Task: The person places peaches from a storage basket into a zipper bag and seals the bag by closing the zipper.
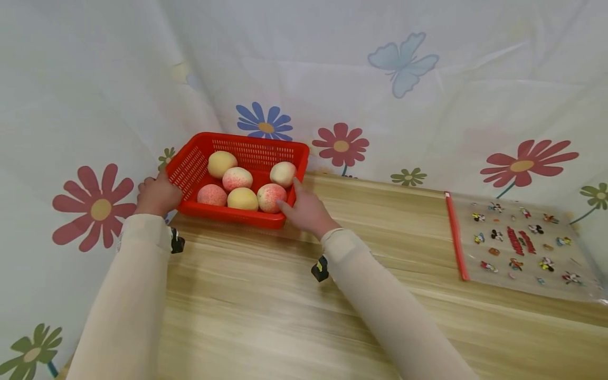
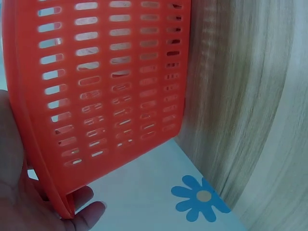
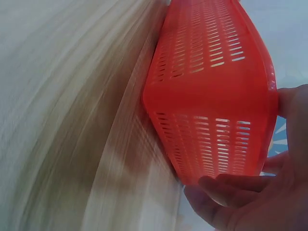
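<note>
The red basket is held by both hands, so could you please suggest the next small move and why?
I would probably draw the red basket gently away from the flowered sheet, roughly level: the left hand and right hand grip opposite ends, loose fruits lie inside, and bare tabletop lies in front.

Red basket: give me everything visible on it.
The basket is bright red, looks like plastic, roughly rectangular, with a solid rim and rows of slots through its walls. It's upright, open-topped, holding six peach-like fruits. The left hand and right hand grip its opposite short ends. It sits by the flowered backdrop, at the far side of the table; whether its base touches the wood is unclear.
</note>
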### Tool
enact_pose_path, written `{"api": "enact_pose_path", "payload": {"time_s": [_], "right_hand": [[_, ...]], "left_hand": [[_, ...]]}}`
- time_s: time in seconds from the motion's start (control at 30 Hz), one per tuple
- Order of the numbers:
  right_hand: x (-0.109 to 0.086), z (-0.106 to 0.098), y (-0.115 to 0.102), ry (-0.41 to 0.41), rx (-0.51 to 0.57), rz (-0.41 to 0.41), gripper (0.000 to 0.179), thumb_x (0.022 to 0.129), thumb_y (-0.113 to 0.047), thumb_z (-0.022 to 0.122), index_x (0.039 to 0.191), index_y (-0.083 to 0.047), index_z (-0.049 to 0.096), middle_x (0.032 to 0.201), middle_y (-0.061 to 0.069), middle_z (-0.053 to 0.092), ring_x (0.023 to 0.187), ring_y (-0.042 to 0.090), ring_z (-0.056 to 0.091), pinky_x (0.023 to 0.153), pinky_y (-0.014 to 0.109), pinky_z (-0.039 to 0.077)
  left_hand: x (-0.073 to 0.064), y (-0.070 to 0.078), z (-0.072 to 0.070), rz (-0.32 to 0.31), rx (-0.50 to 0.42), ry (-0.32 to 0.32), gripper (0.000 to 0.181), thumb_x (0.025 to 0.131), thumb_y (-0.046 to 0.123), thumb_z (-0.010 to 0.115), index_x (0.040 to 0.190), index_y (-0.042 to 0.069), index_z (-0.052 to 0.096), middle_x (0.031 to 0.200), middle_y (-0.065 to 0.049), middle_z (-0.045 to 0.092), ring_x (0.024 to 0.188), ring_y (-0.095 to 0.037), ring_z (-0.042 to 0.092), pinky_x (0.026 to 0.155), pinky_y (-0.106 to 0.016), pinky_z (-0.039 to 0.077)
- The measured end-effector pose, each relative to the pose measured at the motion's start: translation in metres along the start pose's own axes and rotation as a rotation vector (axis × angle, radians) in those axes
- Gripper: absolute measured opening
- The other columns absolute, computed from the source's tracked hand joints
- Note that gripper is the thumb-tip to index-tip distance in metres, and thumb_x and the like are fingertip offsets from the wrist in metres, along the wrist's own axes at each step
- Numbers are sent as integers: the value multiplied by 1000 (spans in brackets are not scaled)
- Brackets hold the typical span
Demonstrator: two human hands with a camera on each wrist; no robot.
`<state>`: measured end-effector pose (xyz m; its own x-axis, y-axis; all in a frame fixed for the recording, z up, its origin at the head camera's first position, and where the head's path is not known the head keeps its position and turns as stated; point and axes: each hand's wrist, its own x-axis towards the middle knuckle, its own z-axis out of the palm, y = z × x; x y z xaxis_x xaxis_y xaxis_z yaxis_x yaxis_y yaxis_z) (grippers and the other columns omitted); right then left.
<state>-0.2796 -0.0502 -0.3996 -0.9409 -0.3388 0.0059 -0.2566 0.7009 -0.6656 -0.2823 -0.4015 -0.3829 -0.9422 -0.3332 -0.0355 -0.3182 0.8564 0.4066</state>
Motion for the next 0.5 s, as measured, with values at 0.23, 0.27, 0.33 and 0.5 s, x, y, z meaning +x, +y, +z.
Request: {"api": "enact_pose_path", "payload": {"time_s": [0.23,0.27,0.33,0.5], "right_hand": [[-3,-3,1,1,61,-6,78,95,-37,56,155,-9,15,148,11,46,126,26,54,108,41,44],[-3,-4,1,-1,66,-5,78,95,-36,55,155,-9,14,149,11,45,127,26,53,108,41,43],[-4,-5,2,-7,79,-1,77,96,-35,55,156,-10,13,150,11,44,128,26,52,108,41,43],[-8,-8,5,-20,100,16,77,96,-36,55,156,-12,12,151,10,42,128,26,52,108,42,43]], "left_hand": [[0,1,-2,17,-17,-9,61,85,20,62,133,-8,35,114,-35,38,102,-46,35,90,-65,41],[0,1,-2,17,-26,-9,61,86,21,62,133,-7,36,115,-35,38,102,-46,36,91,-65,41],[-1,3,-3,28,-34,-7,59,88,22,60,134,-6,38,115,-34,40,102,-45,37,92,-65,40],[-3,6,-6,102,-41,15,47,90,20,56,129,-5,46,108,-31,51,96,-42,41,86,-61,43]]}}
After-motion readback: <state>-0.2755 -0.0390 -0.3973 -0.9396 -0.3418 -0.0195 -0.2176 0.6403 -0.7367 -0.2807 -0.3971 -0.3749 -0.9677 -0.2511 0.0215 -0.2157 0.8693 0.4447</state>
